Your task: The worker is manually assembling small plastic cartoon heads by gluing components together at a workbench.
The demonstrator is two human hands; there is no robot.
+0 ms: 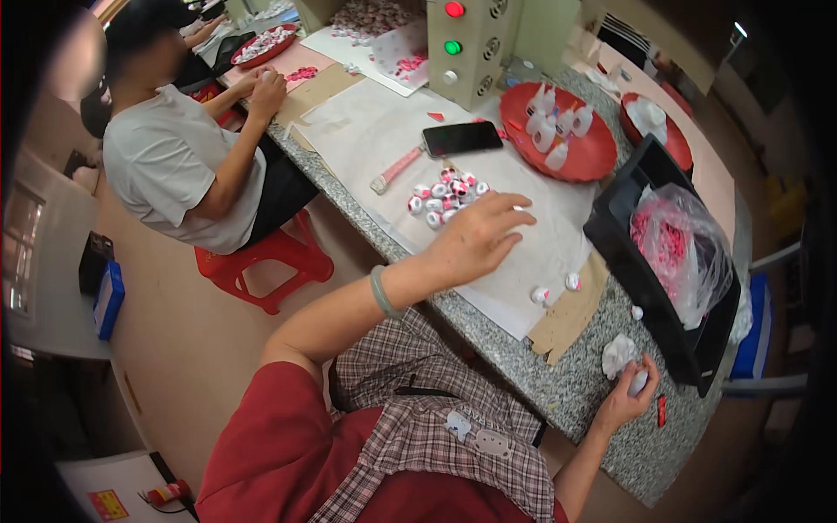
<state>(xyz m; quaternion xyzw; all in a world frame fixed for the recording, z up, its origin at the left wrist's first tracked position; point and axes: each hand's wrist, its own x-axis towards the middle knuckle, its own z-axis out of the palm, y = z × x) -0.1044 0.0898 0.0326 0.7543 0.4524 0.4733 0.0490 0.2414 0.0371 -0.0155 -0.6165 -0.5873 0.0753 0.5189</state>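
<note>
The left hand (481, 234) hangs loosely curved beside small white-and-pink pieces (449, 200), probably heaped on paper (349, 118) for easy reach, though whether it pinches anything I cannot tell, while the right hand (624, 401) curls round what seems a pale bottle (639, 382) near a crumpled tissue (619, 353).

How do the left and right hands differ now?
The left hand is above the white sheet, beside the ball pile; the right hand is by a white wad. The right hand's grip closes on a pale bottle-like thing; the left hand is loosely spread. The left hand has a green wrist bangle; the right hand shows none. Both are ungloved.
</note>
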